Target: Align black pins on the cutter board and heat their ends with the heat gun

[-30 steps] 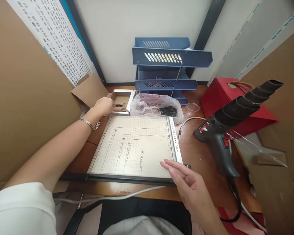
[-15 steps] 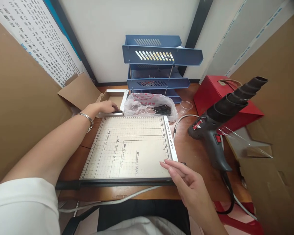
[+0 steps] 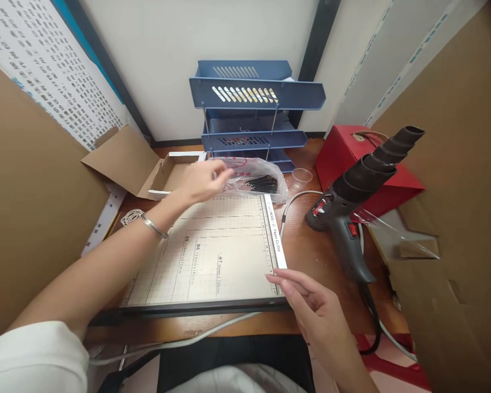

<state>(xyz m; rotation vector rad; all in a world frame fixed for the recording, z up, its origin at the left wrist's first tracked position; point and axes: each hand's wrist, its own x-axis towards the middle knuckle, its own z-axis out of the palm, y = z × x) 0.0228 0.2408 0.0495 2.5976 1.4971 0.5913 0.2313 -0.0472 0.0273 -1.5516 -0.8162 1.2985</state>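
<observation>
A paper cutter [image 3: 241, 251] with a printed size grid lies flat on the desk before me. My left hand [image 3: 207, 180] is above its far edge, beside a clear plastic bag [image 3: 276, 174] with many thin black pieces [image 3: 262, 184] inside. Its fingers are bent and smeared by motion, so whether they hold anything is hidden. An open cardboard box [image 3: 159, 177] stands just left of that hand. My right hand [image 3: 311, 305] is at the cutter's near right corner, fingers stretched out and thumb apart, with nothing in it.
Blue stacked trays [image 3: 256, 95] stand at the back. On the right are a dark heat gun [image 3: 355, 202], a red box [image 3: 376, 169] and a clear plastic cup [image 3: 301, 177]. A small coil of pale cord [image 3: 132, 216] lies left of the cutter. Cardboard walls flank both sides.
My left hand has moved right from the cutter's far left corner, by the box, towards the plastic bag. My right hand has stayed at the near right corner. The view has shifted slightly.
</observation>
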